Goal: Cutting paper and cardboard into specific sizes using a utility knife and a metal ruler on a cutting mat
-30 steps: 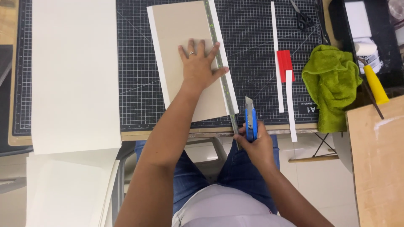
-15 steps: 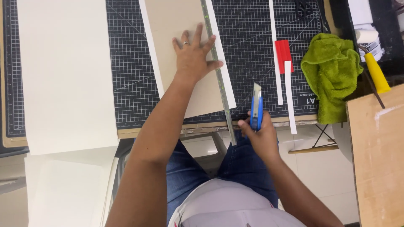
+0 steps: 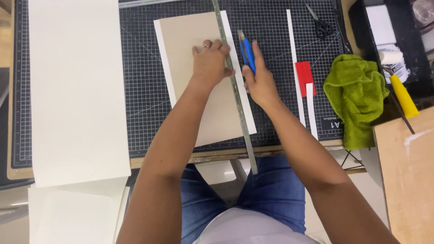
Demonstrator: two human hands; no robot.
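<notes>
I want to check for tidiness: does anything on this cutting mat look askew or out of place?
The metal ruler overhangs the table's front edge. The green cloth lies crumpled, half off the mat.

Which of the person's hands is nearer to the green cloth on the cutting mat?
Right. The right hand, holding the blue utility knife, is just right of the metal ruler, closer to the green cloth. The left hand presses the ruler and tan board, farther left.
</notes>
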